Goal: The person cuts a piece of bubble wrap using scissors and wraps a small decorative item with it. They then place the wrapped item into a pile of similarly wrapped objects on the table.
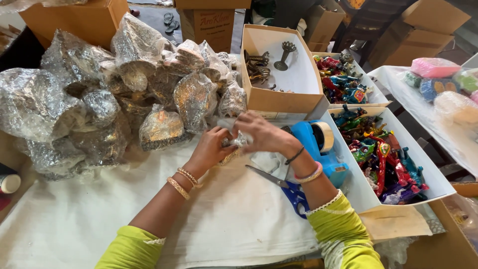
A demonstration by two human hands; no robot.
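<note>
View from my head, looking down at a white cloth-covered table (89, 219). My left hand (211, 148) and my right hand (264, 134) meet at the centre, both closed around 1 small item in clear plastic wrap (238, 142); the fingers of each hand pinch the wrap from opposite sides, and the item sits just above the cloth, between my palms. What lies inside the wrap is too covered to tell.

To the left and behind my hands, a pile of wrapped metal pieces (109, 94) in crinkled plastic rests on the cloth. Just right of my right wrist stands a blue tape dispenser (318, 144) with a roll of pale tape. Blue-handled scissors (284, 187) lie on the cloth under my right forearm, blades pointing left. Behind the hands, an open cardboard box (284, 99) holds dark metal stands. At right, 2 white trays (363, 194) contain brightly painted figurines (383, 159). Brown cartons (79, 17) stand at the far edge.
</note>
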